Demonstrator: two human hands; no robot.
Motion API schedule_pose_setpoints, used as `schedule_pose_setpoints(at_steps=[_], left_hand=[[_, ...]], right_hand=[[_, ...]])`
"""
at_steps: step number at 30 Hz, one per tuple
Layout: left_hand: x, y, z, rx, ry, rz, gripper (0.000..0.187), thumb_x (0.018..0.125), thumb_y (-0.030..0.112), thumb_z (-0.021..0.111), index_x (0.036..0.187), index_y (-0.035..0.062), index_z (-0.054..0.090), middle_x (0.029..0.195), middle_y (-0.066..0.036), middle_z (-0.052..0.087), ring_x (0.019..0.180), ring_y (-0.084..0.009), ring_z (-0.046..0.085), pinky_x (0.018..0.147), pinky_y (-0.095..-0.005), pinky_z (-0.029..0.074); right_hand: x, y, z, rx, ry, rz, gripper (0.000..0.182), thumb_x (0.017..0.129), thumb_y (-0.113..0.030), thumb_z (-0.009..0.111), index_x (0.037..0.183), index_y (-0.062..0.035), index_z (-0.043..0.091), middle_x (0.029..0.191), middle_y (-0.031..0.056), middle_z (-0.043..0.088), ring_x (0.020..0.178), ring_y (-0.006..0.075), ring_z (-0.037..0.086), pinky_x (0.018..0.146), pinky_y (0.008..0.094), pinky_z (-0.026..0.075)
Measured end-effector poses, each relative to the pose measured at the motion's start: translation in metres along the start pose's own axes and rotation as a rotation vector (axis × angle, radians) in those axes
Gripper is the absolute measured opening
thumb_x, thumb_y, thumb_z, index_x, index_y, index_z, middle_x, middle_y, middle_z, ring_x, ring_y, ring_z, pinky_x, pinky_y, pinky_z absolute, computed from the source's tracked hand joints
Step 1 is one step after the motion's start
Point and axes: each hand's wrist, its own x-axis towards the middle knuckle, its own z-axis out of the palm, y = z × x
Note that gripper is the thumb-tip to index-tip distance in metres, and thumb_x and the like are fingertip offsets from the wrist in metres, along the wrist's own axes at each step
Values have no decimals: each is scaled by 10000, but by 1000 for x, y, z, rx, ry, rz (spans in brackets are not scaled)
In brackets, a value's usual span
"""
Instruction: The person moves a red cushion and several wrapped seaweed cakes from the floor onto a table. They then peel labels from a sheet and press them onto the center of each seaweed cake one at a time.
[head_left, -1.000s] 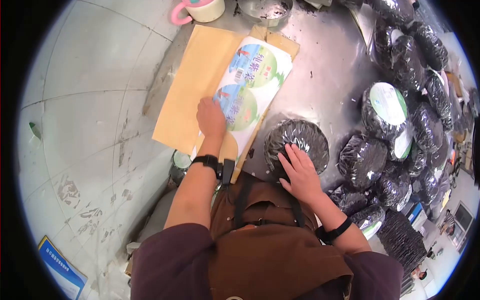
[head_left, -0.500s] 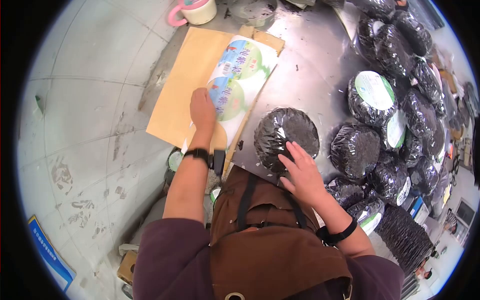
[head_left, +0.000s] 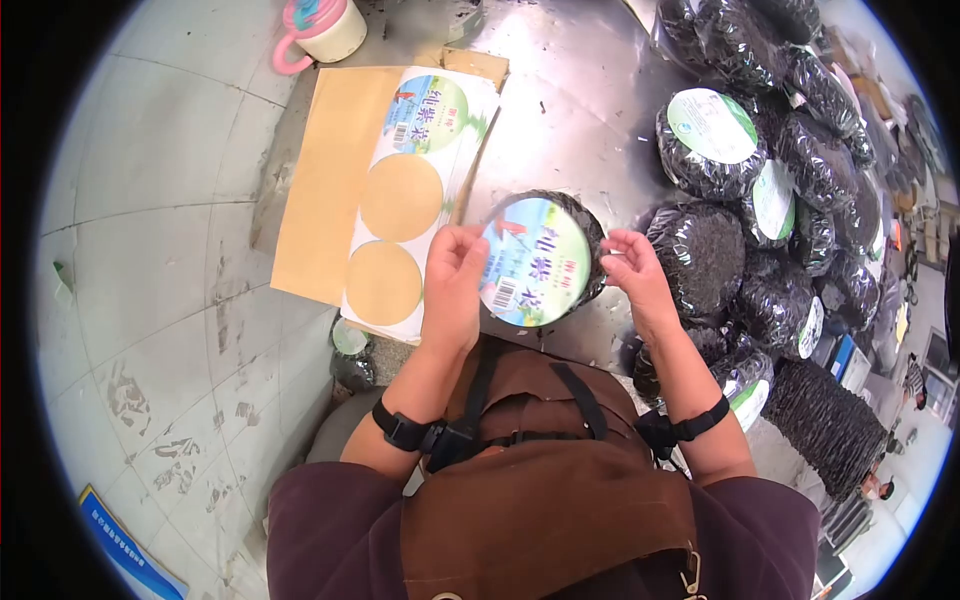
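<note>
A round printed label (head_left: 540,262) lies over the dark, film-wrapped round pack (head_left: 592,222), covering most of its top. My left hand (head_left: 457,280) pinches the label's left edge between thumb and fingers. My right hand (head_left: 636,275) is at the pack's right side, its fingers bent and apart, nothing visible between them. To the left lies the label sheet (head_left: 462,92), with one printed label (head_left: 425,112) at its top and two bare round spots below it. Under the sheet is a tan backing sheet (head_left: 322,180).
Several wrapped dark packs (head_left: 697,252) are heaped at the right, some with round labels. A pink-and-white mug (head_left: 335,38) stands at the upper left. A dark ridged stack (head_left: 825,425) is at the lower right. Two people (head_left: 878,488) show small at the far right.
One label has left the sheet and is now over the pack, held by my left hand, which moved right. My right hand moved from the pack's top to its right side.
</note>
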Motion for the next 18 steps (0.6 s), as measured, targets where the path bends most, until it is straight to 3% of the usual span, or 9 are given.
schedule_pose_setpoints(at_steps=[2, 3, 8, 10, 11, 13, 16, 17, 18], left_hand=[[-7, 2, 7, 1, -42, -21, 61, 932, 50, 505, 878, 47, 477, 1109, -96, 550, 909, -99, 525, 814, -249, 443], [-7, 4, 9, 1, -87, -23, 61, 932, 51, 504, 876, 47, 478, 1109, -94, 551, 909, -98, 525, 812, -249, 444], [10, -25, -10, 389, -15, -2, 62, 887, 19, 539, 863, 39, 486, 1126, -117, 550, 944, -163, 543, 850, -288, 429], [17, -33, -17, 1042, -5, 497, 98, 813, 17, 594, 831, 27, 499, 1145, -166, 536, 1005, -271, 531, 887, -367, 410], [22, -40, -19, 1042, -10, 494, 98, 813, 17, 594, 831, 27, 499, 1145, -166, 536, 1005, -271, 531, 887, -367, 410], [28, -56, -25, 1185, -6, 554, 132, 754, 61, 640, 792, 49, 514, 1141, -206, 524, 1065, -378, 489, 915, -460, 372], [36, -69, -34, 1273, 57, 543, 167, 763, 103, 653, 813, 47, 503, 1189, -205, 510, 1106, -383, 476, 934, -474, 354], [37, -68, -39, 1314, 89, 559, 243, 754, 126, 665, 961, 58, 557, 1228, -208, 490, 1180, -401, 432, 973, -494, 334], [35, -65, -44, 1310, 79, 557, 243, 754, 126, 665, 961, 58, 557, 1228, -208, 490, 1180, -401, 432, 973, -494, 334]], right_hand=[[-9, -10, 10, 137, -10, 54, 292, 815, -121, 688, 1057, -54, 540, 963, 28, 608, 811, 62, 537, 659, 215, 438], [-13, -18, 17, 121, -146, 120, 305, 818, -118, 689, 1071, -47, 534, 930, 23, 630, 763, 57, 551, 629, 203, 431], [-2, 7, 11, -106, -109, 117, 210, 832, -105, 674, 990, -43, 549, 771, -18, 635, 632, 47, 551, 545, 197, 413], [0, 14, 12, -180, -19, 15, 225, 818, -140, 690, 956, -45, 540, 750, 33, 638, 607, 96, 564, 549, 240, 434], [4, 19, 10, -178, -13, 18, 225, 818, -140, 690, 956, -45, 540, 750, 33, 638, 607, 96, 564, 549, 240, 434], [12, 26, 8, -826, 89, -128, 376, 742, -171, 757, 995, -48, 507, 701, 27, 599, 582, 104, 545, 514, 272, 423], [17, 11, 18, -1194, 131, -59, 478, 688, -235, 789, 1016, -52, 494, 673, 53, 586, 586, 150, 565, 529, 329, 438], [18, -5, 19, -1218, 120, 137, 576, 691, -288, 802, 1111, -34, 501, 811, 151, 633, 736, 227, 625, 663, 347, 494], [21, 16, 10, -1218, 128, 145, 576, 691, -288, 802, 1111, -34, 501, 811, 151, 633, 736, 227, 625, 663, 347, 494]])
